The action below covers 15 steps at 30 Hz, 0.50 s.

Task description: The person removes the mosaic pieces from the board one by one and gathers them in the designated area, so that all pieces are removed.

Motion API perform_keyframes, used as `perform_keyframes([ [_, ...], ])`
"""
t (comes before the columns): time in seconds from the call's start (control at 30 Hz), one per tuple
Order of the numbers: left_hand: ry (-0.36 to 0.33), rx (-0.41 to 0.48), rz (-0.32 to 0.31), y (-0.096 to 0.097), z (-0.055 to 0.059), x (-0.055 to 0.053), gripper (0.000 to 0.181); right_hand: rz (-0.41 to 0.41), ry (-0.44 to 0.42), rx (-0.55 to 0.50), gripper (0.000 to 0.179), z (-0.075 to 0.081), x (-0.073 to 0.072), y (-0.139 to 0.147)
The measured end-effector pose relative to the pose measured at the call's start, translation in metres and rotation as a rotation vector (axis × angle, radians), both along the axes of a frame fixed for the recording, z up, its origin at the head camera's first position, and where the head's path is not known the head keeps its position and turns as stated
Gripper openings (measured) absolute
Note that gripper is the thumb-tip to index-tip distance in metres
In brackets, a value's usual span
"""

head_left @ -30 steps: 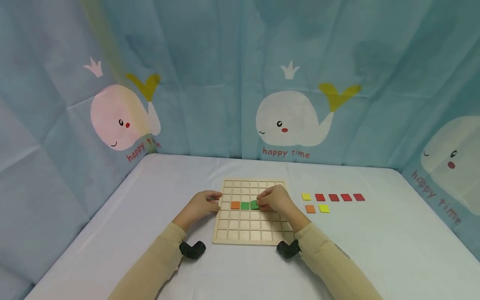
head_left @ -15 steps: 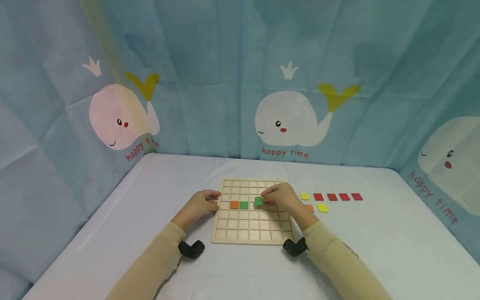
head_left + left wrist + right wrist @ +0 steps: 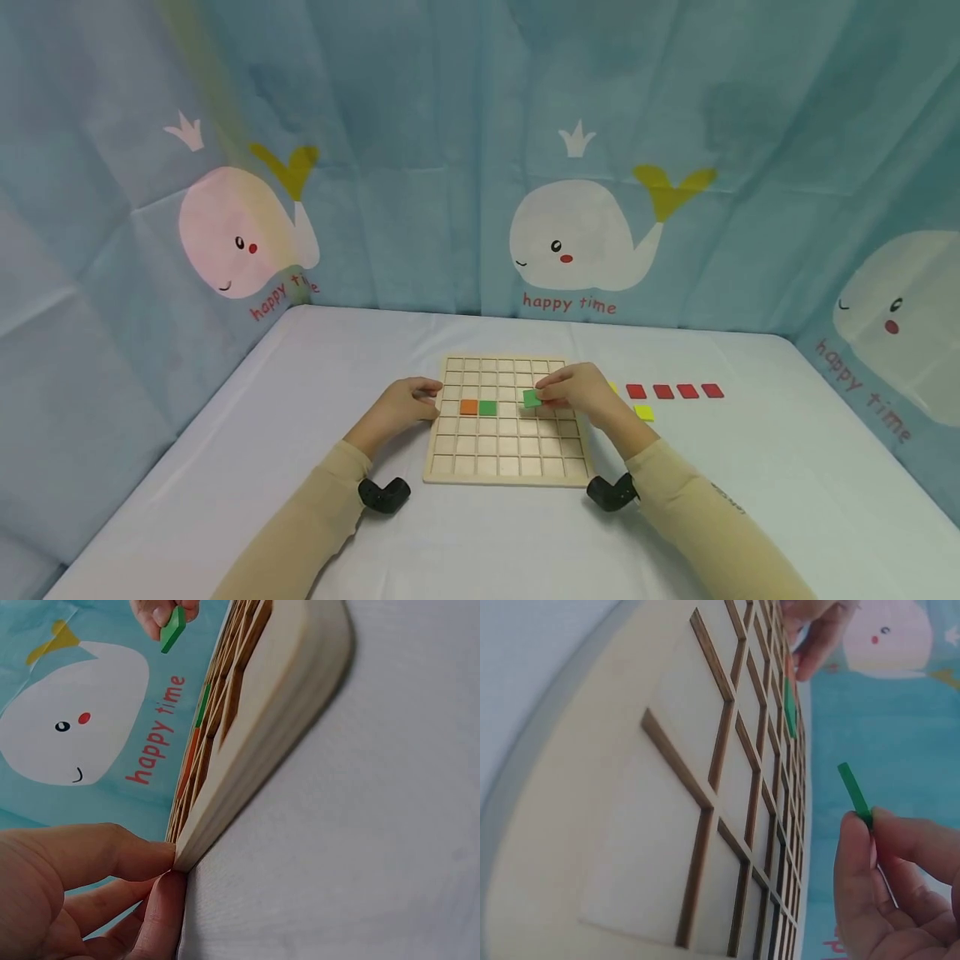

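A pale wooden board (image 3: pixel 510 471) with a grid of square recesses lies on the white table. In it an orange square tile (image 3: pixel 468 407) and a green square tile (image 3: pixel 487 408) sit side by side. My left hand (image 3: pixel 399 410) holds the board's left edge, thumb (image 3: pixel 161 915) and forefinger meeting at the rim in the left wrist view. Between thumb and fingertips my right hand (image 3: pixel 591 395) pinches a second green tile (image 3: pixel 531 398). The right wrist view shows this held tile (image 3: pixel 854 793) tilted and raised off the grid.
Right of the board, red tiles (image 3: pixel 663 392) lie in a row. A yellow tile (image 3: pixel 643 413) lies in front of them, and another yellow tile (image 3: pixel 613 387) is partly hidden by the right hand. A blue whale-print curtain (image 3: pixel 420 233) hangs behind the table (image 3: pixel 337 350).
My right hand has moved right with the green tile, lifting it away from the spot beside the other green tile. It now covers the loose orange tile. The left hand stays in place.
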<state>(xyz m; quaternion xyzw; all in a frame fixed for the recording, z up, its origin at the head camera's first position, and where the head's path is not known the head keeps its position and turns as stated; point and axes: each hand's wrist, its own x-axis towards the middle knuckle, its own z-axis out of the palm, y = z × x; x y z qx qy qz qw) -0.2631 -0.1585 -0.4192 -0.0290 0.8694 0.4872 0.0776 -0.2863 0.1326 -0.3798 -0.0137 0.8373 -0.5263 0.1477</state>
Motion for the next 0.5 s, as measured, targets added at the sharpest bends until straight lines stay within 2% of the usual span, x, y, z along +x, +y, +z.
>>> perform_keyframes([
  [0.27,-0.009,-0.005,-0.005,0.001,-0.001,-0.001,0.055,-0.015,-0.013,0.004,0.024,0.002,0.003,0.008],
  [0.5,0.004,0.003,0.000,0.001,0.001,-0.001,0.055,-0.031,-0.023,-0.038,0.024,0.000,0.002,0.018],
])
